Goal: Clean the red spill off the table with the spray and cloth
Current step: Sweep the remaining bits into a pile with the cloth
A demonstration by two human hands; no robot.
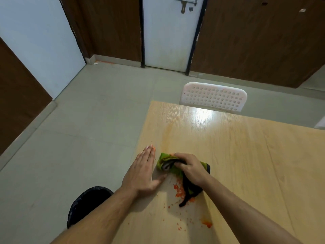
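A bunched green cloth with black trim [166, 164] lies near the left edge of the light wooden table [237, 147]. My right hand [190, 169] grips it from above, fingers curled round the fabric. Just left of the cloth, my left hand [145, 171] lies flat on the table's edge with straight fingers. Red spill bits [179, 190] are scattered on the wood below the cloth, and a smaller red smear [206, 223] sits nearer to me. A faint orange streak runs up the table beyond the cloth. No spray bottle is in view.
A black-lined bin [88, 201] stands on the floor below the table's left edge, under my left forearm. A white perforated chair back [213, 96] rises at the table's far side. Grey tiled floor, a white door and brown panels lie beyond.
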